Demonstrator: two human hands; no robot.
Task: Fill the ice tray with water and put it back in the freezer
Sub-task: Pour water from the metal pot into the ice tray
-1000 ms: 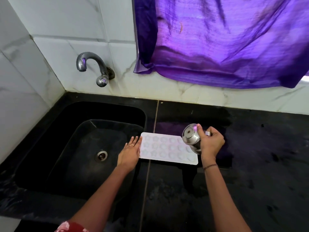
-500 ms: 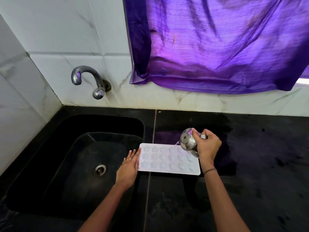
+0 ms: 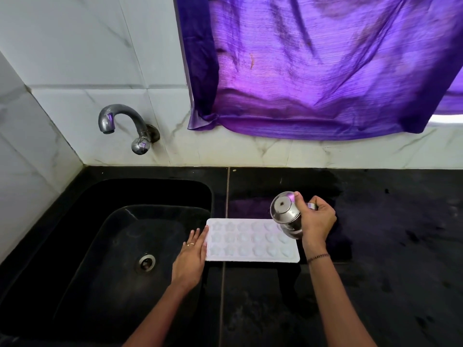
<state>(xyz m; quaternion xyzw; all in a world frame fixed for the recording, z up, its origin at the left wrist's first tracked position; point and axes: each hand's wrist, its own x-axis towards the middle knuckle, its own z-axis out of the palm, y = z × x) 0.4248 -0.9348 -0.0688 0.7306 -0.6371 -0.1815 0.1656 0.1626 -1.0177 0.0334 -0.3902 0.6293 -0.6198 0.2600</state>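
Note:
A white ice tray [image 3: 250,242] with several star and heart moulds lies flat on the black counter, its left end over the sink's edge. My left hand [image 3: 191,254] rests flat against the tray's left end, fingers straight. My right hand [image 3: 316,219] grips a small steel pot [image 3: 286,213] by its handle, tipped on its side above the tray's right end, base facing me. No stream of water can be made out.
The black sink [image 3: 105,236] with a drain [image 3: 146,262] fills the left. A steel tap [image 3: 125,123] juts from the tiled wall above it. A purple curtain [image 3: 320,71] hangs behind. The black counter [image 3: 388,271] stretches to the right.
The view has tilted up, so everything sits lower in frame. The steel pot has tipped and shifted a little over the tray's right end. My left hand stays against the tray.

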